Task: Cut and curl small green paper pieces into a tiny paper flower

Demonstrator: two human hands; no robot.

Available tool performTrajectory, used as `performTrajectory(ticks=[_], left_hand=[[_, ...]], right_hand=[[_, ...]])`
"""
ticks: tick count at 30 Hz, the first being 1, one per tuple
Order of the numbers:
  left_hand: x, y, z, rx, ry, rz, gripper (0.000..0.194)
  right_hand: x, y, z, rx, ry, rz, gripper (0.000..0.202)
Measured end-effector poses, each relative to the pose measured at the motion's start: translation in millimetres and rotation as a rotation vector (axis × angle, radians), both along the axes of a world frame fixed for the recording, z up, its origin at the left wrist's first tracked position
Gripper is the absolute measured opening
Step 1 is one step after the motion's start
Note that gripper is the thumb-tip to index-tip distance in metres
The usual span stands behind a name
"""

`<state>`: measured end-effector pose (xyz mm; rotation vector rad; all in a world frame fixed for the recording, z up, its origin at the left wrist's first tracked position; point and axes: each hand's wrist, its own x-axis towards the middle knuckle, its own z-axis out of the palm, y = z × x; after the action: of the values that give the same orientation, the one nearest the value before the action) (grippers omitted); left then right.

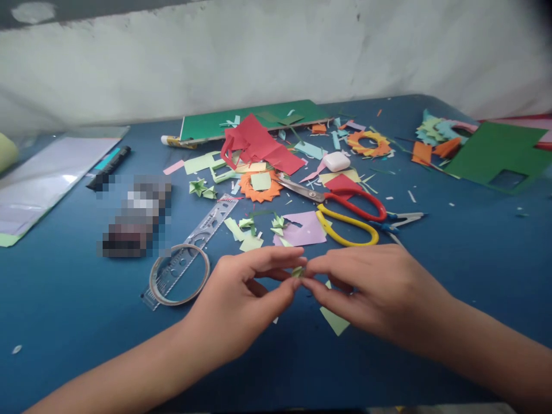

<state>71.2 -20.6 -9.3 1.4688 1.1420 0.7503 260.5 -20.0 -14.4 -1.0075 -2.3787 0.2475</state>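
Observation:
Between my fingertips is a small folded piece of light green paper (297, 272). My left hand (248, 293) pinches it from the left with thumb and fingers. From the other side, my right hand (375, 284) closes its thumb and forefinger on its edge. Just beyond my hands lie several small folded green paper pieces (278, 225) beside a cut lilac paper (307, 229). Part of a light green paper strip (335, 321) shows below my right hand. Scissors (319, 196) with red and yellow handles rest past my right hand.
A roll of tape (206, 270) lies on a clear ruler (222, 213) at left. Farther back are red paper (267, 146), an orange paper ring (260, 194), a white eraser (336, 161), a compass (405, 218) and a green board (254, 119). Dark green paper (495, 152) lies at right.

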Motion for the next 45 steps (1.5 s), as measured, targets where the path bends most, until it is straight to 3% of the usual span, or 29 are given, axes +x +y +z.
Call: performTrajectory(ticks=[9, 15, 21, 29, 34, 45], left_hand=[[1.8, 1.5, -4.1, 0.200, 0.129, 0.026, 0.020], [-1.2, 1.7, -9.3, 0.415, 0.186, 0.063, 0.024], [-3.5, 4.3, -12.8, 0.570, 0.217, 0.065, 0.021], [-3.9, 4.1, -14.2, 0.587, 0.207, 0.080, 0.019], [-4.3, 4.1, -11.2, 0.544, 0.236, 0.079, 0.021], [-3.0, 4.3, -4.7, 0.441, 0.190, 0.118, 0.025]], right_hand=[[-4.9, -8.7, 5.1, -0.228, 0.054, -0.082, 0.017], [-10.6, -12.7, 18.0, -0.751, 0.040, -0.021, 0.020], [-3.9, -20.4, 22.4, -1.240, 0.052, 0.046, 0.057], [0.9, -19.1, 23.6, -1.565, 0.198, 0.079, 0.089], [5.2, -20.6, 21.7, -1.527, 0.262, 0.101, 0.081], [8.7, -16.0, 18.5, -1.299, 0.332, -0.045, 0.072]])
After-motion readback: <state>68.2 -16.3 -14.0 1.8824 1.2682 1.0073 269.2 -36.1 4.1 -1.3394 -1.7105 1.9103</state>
